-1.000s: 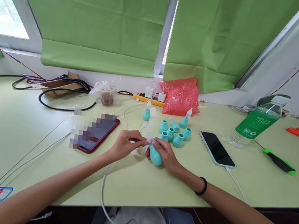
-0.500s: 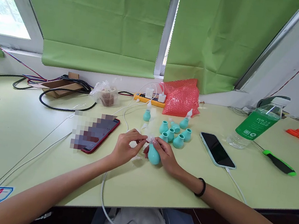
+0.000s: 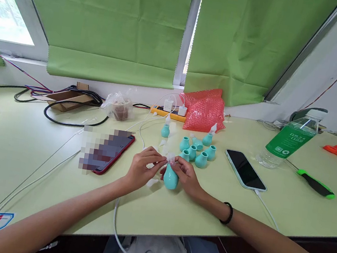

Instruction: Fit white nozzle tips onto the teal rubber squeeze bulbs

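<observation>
In grip: teal bulb (image 3: 170, 177), smooth rubbery-looking plastic, slight sheen; clear tip (image 3: 170, 157) at its neck, translucent plastic. Just beyond grip: spare bulbs (image 3: 200, 159), same smooth finish. Left of grip: red-cased phone (image 3: 113, 151), glossy screen. Right of grip: black phone (image 3: 245, 169), glossy glass. Well beyond: bubble wrap (image 3: 204, 111), shiny, bumpy red plastic. Under grip: table (image 3: 26, 143), matt, smooth.

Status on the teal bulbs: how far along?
Done: two tipped bulbs stand upright, one near the power strip, one by the red bubble wrap. In hand: right hand grips a teal bulb while left hand pinches a clear tip at its neck. Left: roughly five bare bulbs clustered behind the hands.
</observation>
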Demonstrator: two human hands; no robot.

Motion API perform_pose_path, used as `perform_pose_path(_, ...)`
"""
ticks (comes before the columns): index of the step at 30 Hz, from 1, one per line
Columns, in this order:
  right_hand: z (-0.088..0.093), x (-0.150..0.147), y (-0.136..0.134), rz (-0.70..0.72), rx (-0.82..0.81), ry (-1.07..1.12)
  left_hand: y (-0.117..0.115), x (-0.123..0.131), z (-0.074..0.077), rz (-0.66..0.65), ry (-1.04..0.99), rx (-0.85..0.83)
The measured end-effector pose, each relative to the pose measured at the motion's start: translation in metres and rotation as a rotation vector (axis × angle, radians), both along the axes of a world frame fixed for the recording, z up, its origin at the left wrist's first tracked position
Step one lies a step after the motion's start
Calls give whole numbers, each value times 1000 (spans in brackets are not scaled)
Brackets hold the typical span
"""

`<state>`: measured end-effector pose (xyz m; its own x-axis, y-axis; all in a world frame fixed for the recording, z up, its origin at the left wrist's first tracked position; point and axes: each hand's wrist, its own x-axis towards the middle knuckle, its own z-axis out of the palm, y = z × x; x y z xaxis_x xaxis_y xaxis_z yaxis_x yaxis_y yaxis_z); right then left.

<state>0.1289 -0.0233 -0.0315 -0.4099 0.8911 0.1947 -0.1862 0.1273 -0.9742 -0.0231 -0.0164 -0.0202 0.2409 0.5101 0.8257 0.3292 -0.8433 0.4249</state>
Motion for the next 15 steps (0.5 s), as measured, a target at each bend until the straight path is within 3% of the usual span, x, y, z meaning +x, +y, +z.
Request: perform_pose_path(15,4,7,3,41,-3,-38,-2,-5,17,-71,160,-282)
